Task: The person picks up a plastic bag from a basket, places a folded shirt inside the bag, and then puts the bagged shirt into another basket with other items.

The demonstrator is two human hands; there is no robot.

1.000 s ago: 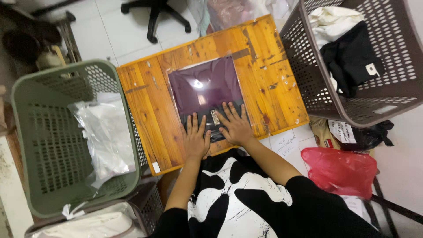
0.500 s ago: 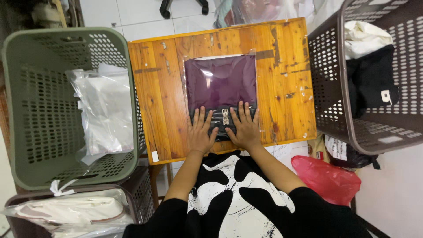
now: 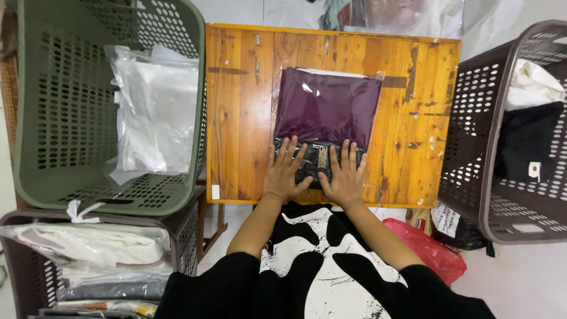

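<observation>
A folded dark purple garment in a clear plastic bag [image 3: 328,109] is laid at the centre of the wooden tabletop [image 3: 236,118]. The left hand [image 3: 286,170] and the right hand [image 3: 344,175] are pressed flat, fingers spread, side by side on the bag's dark edge at 6 o'clock; nothing is gripped. A green basket [image 3: 59,118] with white bagged items is seen at 9 o'clock, a brown basket [image 3: 472,147] holding dark and white cloth at 3 o'clock, and a red plastic bag [image 3: 434,251] at 5 o'clock.
</observation>
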